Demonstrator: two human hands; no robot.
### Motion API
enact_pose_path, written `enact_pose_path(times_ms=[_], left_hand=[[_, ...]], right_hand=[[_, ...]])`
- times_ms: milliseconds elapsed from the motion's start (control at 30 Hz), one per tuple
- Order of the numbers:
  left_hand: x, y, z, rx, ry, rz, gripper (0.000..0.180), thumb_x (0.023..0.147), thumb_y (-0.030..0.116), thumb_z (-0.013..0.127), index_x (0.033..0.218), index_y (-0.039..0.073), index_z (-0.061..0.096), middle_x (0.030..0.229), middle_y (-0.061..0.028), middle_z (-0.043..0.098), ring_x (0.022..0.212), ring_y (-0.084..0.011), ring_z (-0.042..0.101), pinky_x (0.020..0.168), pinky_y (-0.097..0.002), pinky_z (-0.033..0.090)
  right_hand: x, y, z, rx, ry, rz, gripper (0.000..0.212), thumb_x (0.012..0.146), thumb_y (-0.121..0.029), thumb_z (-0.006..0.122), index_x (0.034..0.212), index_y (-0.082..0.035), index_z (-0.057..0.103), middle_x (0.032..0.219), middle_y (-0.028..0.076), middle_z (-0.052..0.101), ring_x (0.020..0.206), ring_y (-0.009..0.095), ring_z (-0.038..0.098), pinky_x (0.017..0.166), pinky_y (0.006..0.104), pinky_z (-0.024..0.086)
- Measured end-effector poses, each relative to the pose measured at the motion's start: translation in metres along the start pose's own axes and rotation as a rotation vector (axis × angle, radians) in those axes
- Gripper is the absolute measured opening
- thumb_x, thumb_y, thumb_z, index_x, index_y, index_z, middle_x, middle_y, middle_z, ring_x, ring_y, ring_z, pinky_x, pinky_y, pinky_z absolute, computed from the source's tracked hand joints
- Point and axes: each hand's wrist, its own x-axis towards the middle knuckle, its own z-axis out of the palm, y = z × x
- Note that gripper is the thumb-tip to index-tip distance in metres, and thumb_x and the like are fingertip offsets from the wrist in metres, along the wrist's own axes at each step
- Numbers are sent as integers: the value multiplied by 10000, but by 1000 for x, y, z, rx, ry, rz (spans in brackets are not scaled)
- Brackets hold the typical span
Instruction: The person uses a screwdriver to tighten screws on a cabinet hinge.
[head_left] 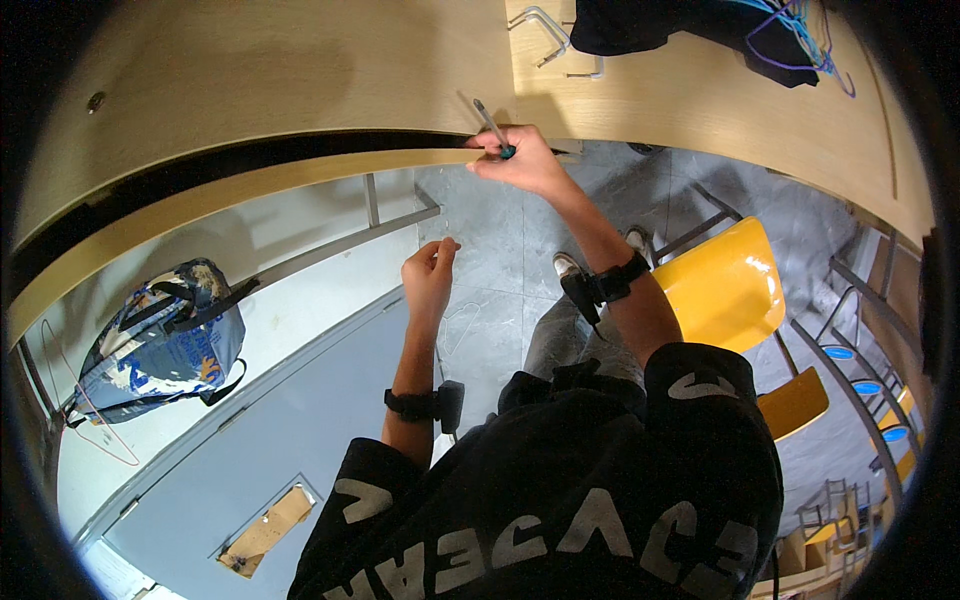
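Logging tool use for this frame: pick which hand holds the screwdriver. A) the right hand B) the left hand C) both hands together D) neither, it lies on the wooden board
A: the right hand grips the screwdriver by its teal handle at the edge of the wooden board, while the left hand is lower and apart, fingers pinched, well clear of the tool.

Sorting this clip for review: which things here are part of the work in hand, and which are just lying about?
In use:
right hand gripping a screwdriver
wooden board, its edge under the tool
left hand, raised, fingers pinched; what it holds is too small to tell

Lying about:
backpack
yellow chair
metal handles
dark cloth with blue cords
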Motion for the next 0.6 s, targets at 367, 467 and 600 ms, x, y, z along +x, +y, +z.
enact_pose_path(times_ms=[367,467,600], left_hand=[[-3,5,1,-12,-16,-35,352,902,310,577,851,-19,690,492,40,381,468,-49,306,434,-277,215],[-3,8,1,42,-12,-14,347,905,304,573,855,-18,691,491,31,383,472,-53,312,436,-275,225],[-3,13,2,49,-38,-71,347,901,298,558,863,-18,697,562,17,456,544,-67,365,510,-261,297]], right_hand=[[0,4,1,35,38,9,256,692,-128,781,834,42,653,674,-31,523,652,40,475,599,213,432],[2,10,2,25,53,-12,262,689,-148,786,808,33,639,681,-28,533,659,42,480,584,219,422],[2,12,5,-8,127,-43,262,687,-163,785,734,10,593,673,-16,529,667,48,487,587,238,421]])
